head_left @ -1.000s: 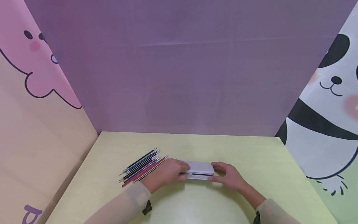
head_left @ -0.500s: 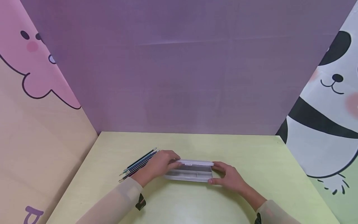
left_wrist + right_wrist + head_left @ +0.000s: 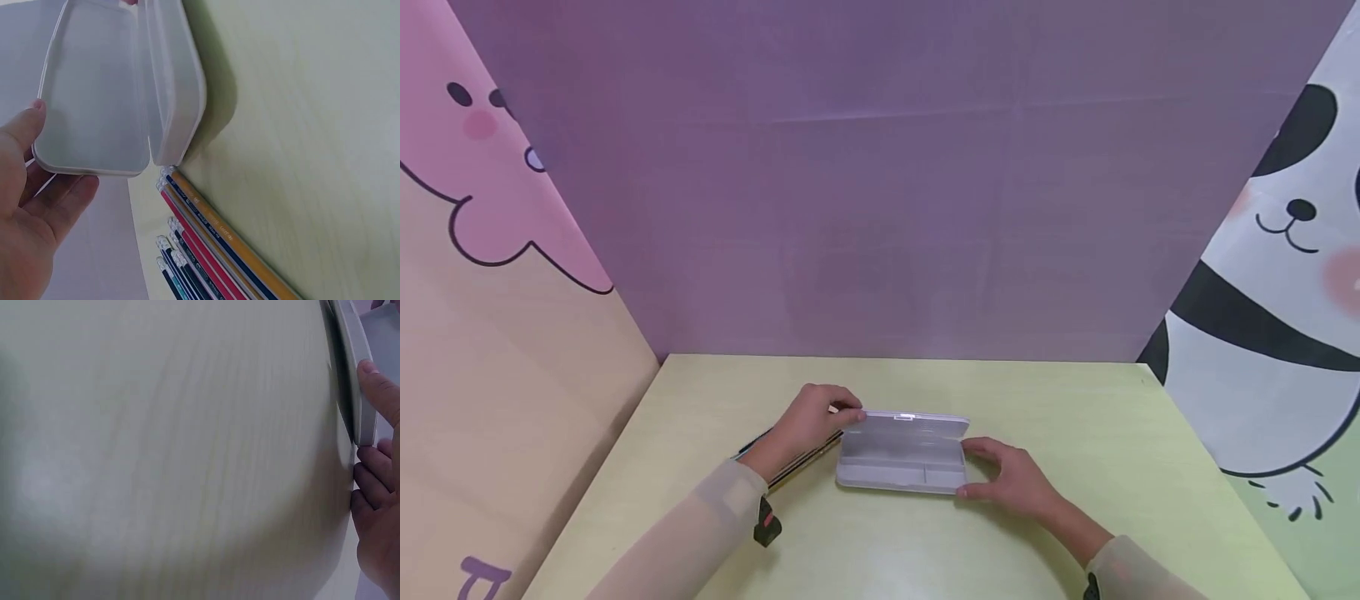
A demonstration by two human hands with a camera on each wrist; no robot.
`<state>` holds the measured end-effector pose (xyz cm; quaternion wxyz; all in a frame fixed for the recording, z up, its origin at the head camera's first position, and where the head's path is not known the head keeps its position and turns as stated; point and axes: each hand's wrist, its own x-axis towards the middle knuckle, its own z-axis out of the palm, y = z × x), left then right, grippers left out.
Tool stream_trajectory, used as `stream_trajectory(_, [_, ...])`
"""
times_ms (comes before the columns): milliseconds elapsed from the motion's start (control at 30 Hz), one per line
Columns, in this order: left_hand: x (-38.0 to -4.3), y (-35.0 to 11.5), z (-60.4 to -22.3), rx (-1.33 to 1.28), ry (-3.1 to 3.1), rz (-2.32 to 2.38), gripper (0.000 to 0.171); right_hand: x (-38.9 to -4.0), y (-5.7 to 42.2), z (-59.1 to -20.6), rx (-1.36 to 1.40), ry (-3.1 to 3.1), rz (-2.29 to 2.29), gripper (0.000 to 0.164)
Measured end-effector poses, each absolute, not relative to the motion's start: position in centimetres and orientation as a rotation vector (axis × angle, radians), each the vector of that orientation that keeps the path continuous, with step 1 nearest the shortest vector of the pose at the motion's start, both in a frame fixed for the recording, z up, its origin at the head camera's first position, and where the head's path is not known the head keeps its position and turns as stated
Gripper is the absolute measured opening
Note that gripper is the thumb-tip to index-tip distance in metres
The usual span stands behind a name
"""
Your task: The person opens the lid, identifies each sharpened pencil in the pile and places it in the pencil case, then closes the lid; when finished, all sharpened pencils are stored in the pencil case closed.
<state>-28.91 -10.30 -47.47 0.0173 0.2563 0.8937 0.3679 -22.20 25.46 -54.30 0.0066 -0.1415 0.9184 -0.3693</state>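
A whitish translucent pencil case [image 3: 895, 483] lies on the table with its lid [image 3: 902, 427] raised toward the back. Its inside shows a long compartment and a small divider, with nothing in them. My left hand [image 3: 808, 421] pinches the lid's left edge between thumb and fingers. At the case's right end, my right hand [image 3: 1015, 477] grips the base, thumb on the front corner and fingers behind. Several pencils [image 3: 212, 237], orange, red and dark blue among them, lie beside the case's left end. In the head view my left hand and forearm hide most of them.
The pale wooden table [image 3: 1052, 400] has its far edge against a purple backdrop [image 3: 880, 208]. Side panels with a pink cartoon [image 3: 512, 183] and a panda [image 3: 1285, 333] flank it. A dark strap [image 3: 767, 522] is around the left wrist.
The lid has swung from closed to raised, showing the inside. My left hand has moved left and back with the lid's edge. The right hand has stayed at the case's right end.
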Motion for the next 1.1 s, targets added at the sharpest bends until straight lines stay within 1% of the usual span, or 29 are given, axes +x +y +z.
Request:
stream_trajectory(233, [-30.2, -10.2, -47.5, 0.601, 2.75, 1.28, 0.012, -21.9, 25.4, -53.9, -0.467, 2.904, -1.065, 0.075])
stream_trajectory(533, [-31.1, -10.1, -47.6, 0.371, 2.669, 1.481, 0.015, -21.8, 24.8, -53.8, -0.424, 2.929, -1.022, 0.074])
stream_trajectory(800, [-32.4, -10.2, -48.1, 0.242, 2.531, 1.626, 0.017, -21.8, 24.6, -53.3, -0.38, 2.961, -0.975, 0.074])
stream_trajectory(1100, [-33.8, -9.9, -49.4, 0.037, 2.405, 1.742, 0.017, -21.8, 24.2, -52.9, -0.321, 2.935, -0.969, 0.074])
